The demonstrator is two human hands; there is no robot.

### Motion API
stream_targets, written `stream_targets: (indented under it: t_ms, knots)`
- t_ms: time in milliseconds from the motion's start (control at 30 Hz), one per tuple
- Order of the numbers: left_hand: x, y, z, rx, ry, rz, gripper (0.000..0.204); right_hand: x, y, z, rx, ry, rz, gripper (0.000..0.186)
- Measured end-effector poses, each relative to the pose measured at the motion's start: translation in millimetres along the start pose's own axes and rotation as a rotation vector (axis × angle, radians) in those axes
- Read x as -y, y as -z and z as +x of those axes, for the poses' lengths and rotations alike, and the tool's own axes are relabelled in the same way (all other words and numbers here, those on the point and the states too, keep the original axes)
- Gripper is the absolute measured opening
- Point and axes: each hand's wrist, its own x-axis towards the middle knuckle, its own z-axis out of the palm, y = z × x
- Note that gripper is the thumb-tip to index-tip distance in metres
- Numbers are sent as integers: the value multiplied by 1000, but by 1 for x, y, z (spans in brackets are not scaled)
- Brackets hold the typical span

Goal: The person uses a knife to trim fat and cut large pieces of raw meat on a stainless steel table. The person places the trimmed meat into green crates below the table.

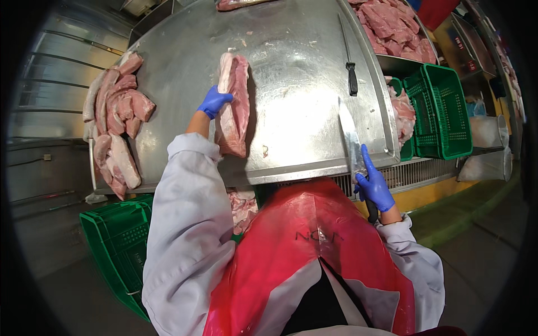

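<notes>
My left hand (215, 102), in a blue glove, grips the left edge of a long slab of raw meat (240, 112) with pale fat along one side. The slab lies lengthwise on the metal table (179, 61), left of the middle. Over the table's front right edge, my right hand (374, 185), gloved in blue too, holds a knife (350, 137) by its black handle. Its index finger is stretched along the blade, which points away from me. The knife is apart from the slab. Beyond it lies a sharpening steel (352, 78) with a black handle.
Several meat strips (120, 106) are heaped at the table's left edge. A tray of meat pieces (392, 28) stands at the far right. Green crates stand at the right (443, 106) and lower left (106, 235). Pale trimmings (403, 115) sit beside the right crate.
</notes>
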Motion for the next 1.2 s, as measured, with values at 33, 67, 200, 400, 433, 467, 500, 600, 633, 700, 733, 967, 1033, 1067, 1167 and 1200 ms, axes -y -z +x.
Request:
stream_targets:
  t_ms: [33,67,200,400,433,467,500,600,633,700,733,967,1033,1067,1167,1200]
  knots:
    - [-32,-9,-16,111,-58,-185,69,-7,8,6,-31,21,-26,82]
    - [-58,-14,-35,153,-107,-270,62,-11,16,14,-45,45,-59,82]
    - [-54,-5,-55,324,55,-531,60,7,51,43,-16,130,-41,82]
    - [51,-62,-62,-92,-61,414,87,21,87,88,-13,199,7,80]
    - [54,-81,-73,-48,-262,772,95,21,90,93,-19,194,6,80]
    - [52,-87,-78,-22,-64,717,94,21,90,98,-25,188,6,80]
    - [45,-81,-74,125,40,795,90,21,90,102,-31,183,7,80]
    - [-49,-78,-40,393,283,1071,71,29,87,114,3,136,-8,80]
    - [-63,-91,-35,17,3,997,68,29,84,123,3,148,-30,80]
    - [-100,-133,-3,-245,-432,853,63,26,77,148,-19,168,-72,80]
    - [-115,-150,12,-329,-544,811,59,33,69,158,-6,151,-16,79]
    - [-129,-131,76,-304,-94,746,38,41,1,246,-1,206,161,81]
    - [-111,-109,85,-249,-53,689,45,55,-25,274,-11,232,85,82]
    - [-108,-105,93,-229,-24,635,47,68,-35,286,-6,202,72,82]
    - [-97,-115,104,-280,-47,665,53,92,-60,327,-53,126,29,83]
    - [-95,-119,104,-322,-69,705,54,95,-60,337,-83,132,-23,83]
